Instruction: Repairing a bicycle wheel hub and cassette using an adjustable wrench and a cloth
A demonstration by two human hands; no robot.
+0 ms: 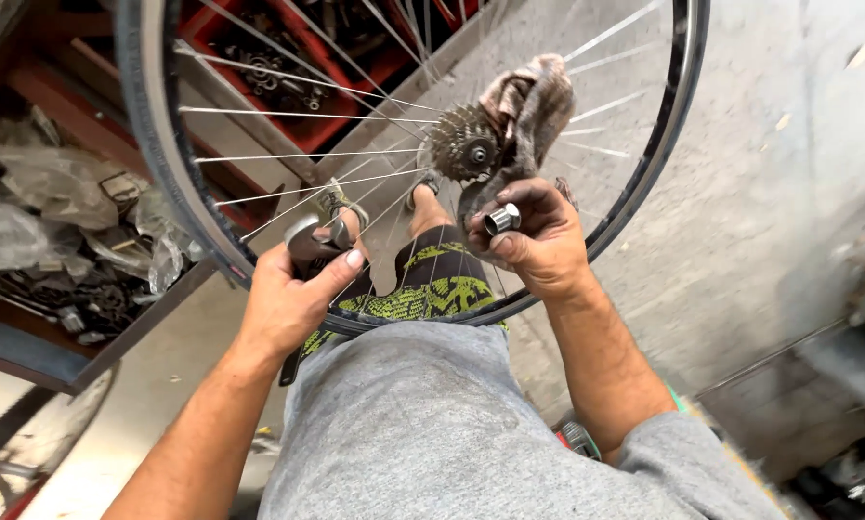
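While propped upright against the legs, fills most of the view: bicycle wheel (pixel 168 144), black rim and tyre, thin silver spokes fanning out from the middle. At the hub, a stack of grimy sprockets (pixel 463 144), facing the camera. Draped just right of the sprockets and touching them, a dirty pinkish-brown rag (pixel 534 96).

Below the wheel, grey shirt (pixel 404 424) and patterned green-and-black shorts (pixel 423 289), seen partly through the spokes. Under everything, bare concrete floor (pixel 789 193). Off to the left, a shelf (pixel 28 337) heaped with clear plastic bags and metal parts; behind the wheel, a red tray (pixel 307 125) of small hardware.

Left hand (pixel 293 299): clenched around a dark-handled tool (pixel 309 241), thumb laid along it, metal head poking up between the spokes. Right hand (pixel 538 241): grasping the lower end of the rag and pinching a small shiny metal cylinder (pixel 502 220) between thumb and fingers, just below the sprockets.
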